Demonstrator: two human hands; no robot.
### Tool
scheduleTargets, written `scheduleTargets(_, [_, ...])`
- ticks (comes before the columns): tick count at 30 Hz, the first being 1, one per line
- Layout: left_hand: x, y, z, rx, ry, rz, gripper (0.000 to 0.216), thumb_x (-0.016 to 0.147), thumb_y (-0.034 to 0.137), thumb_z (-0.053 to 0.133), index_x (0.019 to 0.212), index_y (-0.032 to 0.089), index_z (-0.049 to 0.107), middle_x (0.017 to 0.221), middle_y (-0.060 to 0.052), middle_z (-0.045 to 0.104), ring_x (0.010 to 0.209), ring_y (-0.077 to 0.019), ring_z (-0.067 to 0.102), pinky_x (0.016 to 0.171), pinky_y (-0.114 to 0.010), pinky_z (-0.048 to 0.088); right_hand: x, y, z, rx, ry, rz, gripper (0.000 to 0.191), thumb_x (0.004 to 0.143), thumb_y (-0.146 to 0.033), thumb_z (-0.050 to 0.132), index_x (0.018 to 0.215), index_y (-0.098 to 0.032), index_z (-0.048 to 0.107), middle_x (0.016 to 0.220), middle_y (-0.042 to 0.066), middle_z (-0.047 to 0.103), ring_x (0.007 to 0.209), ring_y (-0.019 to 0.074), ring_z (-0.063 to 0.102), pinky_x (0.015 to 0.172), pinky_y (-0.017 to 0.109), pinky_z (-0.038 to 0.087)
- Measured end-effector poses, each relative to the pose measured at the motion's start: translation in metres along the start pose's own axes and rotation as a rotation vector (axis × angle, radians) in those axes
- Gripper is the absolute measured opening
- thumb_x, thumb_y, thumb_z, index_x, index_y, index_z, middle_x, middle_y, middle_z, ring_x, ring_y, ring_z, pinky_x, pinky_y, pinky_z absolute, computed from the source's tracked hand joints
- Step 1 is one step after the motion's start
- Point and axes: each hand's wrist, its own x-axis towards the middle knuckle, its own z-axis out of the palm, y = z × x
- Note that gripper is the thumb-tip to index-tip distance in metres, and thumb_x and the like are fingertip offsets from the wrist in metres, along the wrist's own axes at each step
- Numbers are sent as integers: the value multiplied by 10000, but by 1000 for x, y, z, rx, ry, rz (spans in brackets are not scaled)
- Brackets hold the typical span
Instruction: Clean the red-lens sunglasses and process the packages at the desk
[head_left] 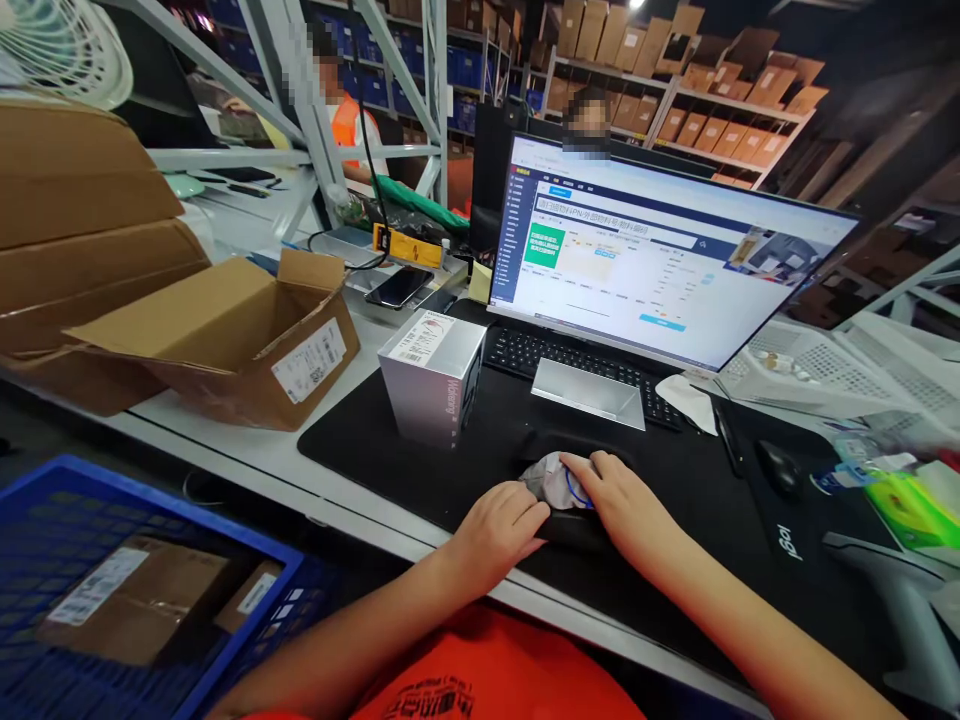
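"Bundle (555,483) at a crowded worktop (270,455): where exactly, and in whose grip?"

"Mine. It sits between my left hand (499,528) and my right hand (619,492), over the front of a black mat (352,450), near the worktop's edge on my side. A silver box (420,400) stands to the left; a keyboard (517,352) and a lit monitor (637,270) are beyond."

"And the fingers?"

"Curled in from both sides. My left hand grasps the left edge, knuckles up; my right hand grips the right side, fingers laid over it beside a curving blue line. My right thumb I cannot make out."

"How would you judge its weight and feel?"

"Light and soft, going by the creased, pale grey surface: likely to give under pressure rather than crack. The outside may be slick, so a loose fingertip could slide. Whether anything fragile lies within, I cannot tell."

"Best place to take hold?"

"Opposite sides, I would say, with finger pads flat and the squeeze gentle, so the pressure spreads and nothing gets crushed. A black form (574,533) just below it, on my side, is too dark to identify; I would not trust it as a handle."
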Motion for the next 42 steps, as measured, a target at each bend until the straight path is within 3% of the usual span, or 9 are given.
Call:
scheduleTargets(6, [-1, 5, 2, -58, 32, -106, 455, 808, 201, 793, 1181, 170, 535, 1064, -95, 625, 977, -256, 640, 860, -404, 597, -14, 0, -17, 303, -188, -143, 881, 832, -59, 626, 1606, -248, 249, 1603, 194, 358, 1482, 349, 359, 1149, 544, 417])
scheduleTargets(9, [-1, 4, 1, -69, 35, -150, 637, 790, 211, 819, 1324, 170, 475, 1164, -124, 604, 1039, -259, 643, 886, -391, 596, -22, 13, -22, 559, -243, -211, 688, 944, -254, 599, 1568, -350, 326, 1616, 76, 389, 1506, 279, 326, 1198, 551, 339])
scheduleTargets(18, [10, 12, -6, 114, -48, -249, 469, 700, 319, 896, 1027, 140, 613, 1129, -136, 669, 1050, -313, 649, 991, -538, 516, -48, -4, 32, 195, 411, 104, 355, 972, -244, 537, 1314, -157, 579, 1247, 156, 702, 1147, 275, 688, 969, 453, 602])
scheduleTargets(22, [21, 16, -6, 213, -175, -367, 474, 564, 313, 961, 883, 145, 652, 1150, -159, 647, 1091, -369, 623, 984, -583, 517, -57, -8, 41, 165, 544, 151, 281, 974, -237, 543, 1248, -177, 567, 1233, 147, 702, 1082, 252, 714, 896, 403, 629])
scheduleTargets(26, [27, 13, -9, 146, -226, -372, 421, 544, 232, 950, 823, 146, 646, 1256, -195, 600, 1211, -402, 569, 988, -555, 543, -50, 10, 44, 396, 605, 199, 194, 921, -338, 650, 815, -219, 539, 1096, 103, 675, 1002, 223, 722, 772, 317, 635])
scheduleTargets(31, [35, 12, -12, -17, -214, -172, 314, 705, 196, 841, 873, 183, 576, 1585, -189, 369, 1438, -390, 391, 1127, -598, 432, -41, 20, 34, 276, 418, 183, 245, 946, -316, 603, 731, -200, 613, 944, 80, 617, 803, 195, 654, 699, 347, 574])
scheduleTargets(36, [39, 10, -10, 65, -166, -233, 577, 679, 192, 846, 1151, 157, 515, 1597, -284, 288, 1475, -442, 318, 1132, -659, 391, -50, 16, 2, 412, 69, -1, 208, 990, -348, 538, 930, -227, 696, 901, 45, 671, 902, 205, 604, 817, 361, 525])
scheduleTargets(39, [44, 5, -11, 82, -239, -205, 722, 674, 258, 866, 1258, 136, 459, 1607, -307, 249, 1507, -438, 259, 1173, -674, 325, -54, 16, -1, 511, 64, -2, 275, 882, -366, 713, 1113, -236, 639, 1099, 51, 650, 1060, 219, 567, 917, 366, 512])
scheduleTargets(42, [53, 0, -14, 24, -326, -169, 871, 648, 352, 887, 1340, 127, 407, 1626, -305, 195, 1531, -424, 204, 1209, -669, 259, -53, 14, 15, 442, 201, 44, 359, 726, -219, 842, 987, -199, 597, 1007, 49, 636, 949, 218, 564, 801, 341, 516])
